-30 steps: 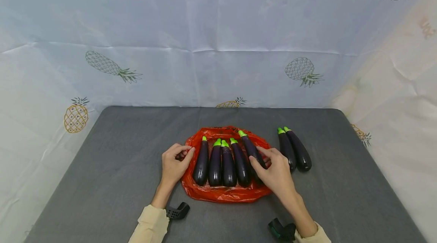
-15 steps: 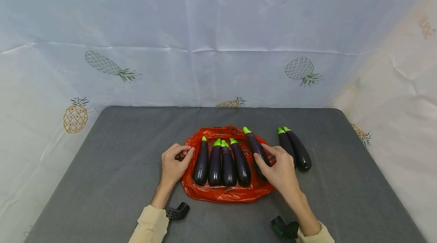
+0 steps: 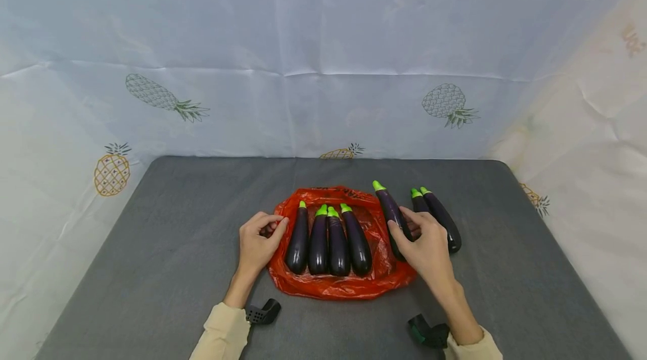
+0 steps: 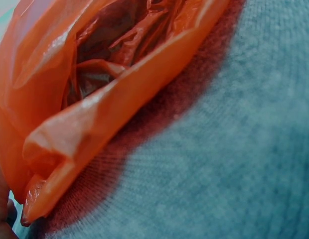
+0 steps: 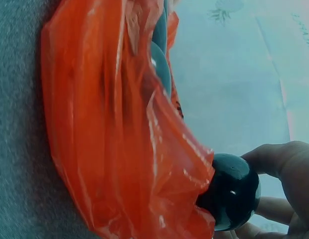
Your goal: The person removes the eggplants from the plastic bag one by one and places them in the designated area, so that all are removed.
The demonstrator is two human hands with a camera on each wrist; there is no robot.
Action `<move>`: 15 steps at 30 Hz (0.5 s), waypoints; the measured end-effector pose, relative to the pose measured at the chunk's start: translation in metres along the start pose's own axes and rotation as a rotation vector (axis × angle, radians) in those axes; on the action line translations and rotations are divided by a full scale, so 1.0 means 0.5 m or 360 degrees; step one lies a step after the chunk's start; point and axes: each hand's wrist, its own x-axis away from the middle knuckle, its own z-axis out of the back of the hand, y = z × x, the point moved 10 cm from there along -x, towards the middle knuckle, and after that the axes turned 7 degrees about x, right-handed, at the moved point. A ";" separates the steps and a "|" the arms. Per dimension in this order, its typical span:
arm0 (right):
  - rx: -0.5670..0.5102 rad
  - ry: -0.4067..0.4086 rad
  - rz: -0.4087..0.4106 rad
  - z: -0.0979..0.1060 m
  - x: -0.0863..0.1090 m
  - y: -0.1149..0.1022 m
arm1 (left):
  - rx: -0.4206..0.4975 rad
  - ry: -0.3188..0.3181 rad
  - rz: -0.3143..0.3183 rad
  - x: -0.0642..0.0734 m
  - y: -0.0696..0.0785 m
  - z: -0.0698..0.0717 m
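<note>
so there's one eggplant tilted at the right rim of a red plastic bag, pinched between the thumb and fingers of the person's right hand, with its green stem end up past the rim. Four more eggplants lie side by side inside, and the left hand has its thumb and fingers pinching the bag's left edge. Two others sit together on the grey table just right of that, pineapple-print sheet behind

Curtained-off booth: pineapple-print cloth behind and beside grey table.
</note>
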 end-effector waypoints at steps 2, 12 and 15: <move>0.0001 0.0008 -0.0004 0.004 -0.002 0.003 | -0.0003 -0.0002 0.0003 0.003 -0.011 -0.001; 0.0042 0.0081 -0.0008 0.029 -0.014 0.014 | 0.0018 -0.0008 -0.0004 -0.008 0.025 -0.001; 0.0060 0.0098 -0.0023 0.037 -0.017 0.020 | 0.0024 -0.0015 -0.0002 -0.015 0.049 0.001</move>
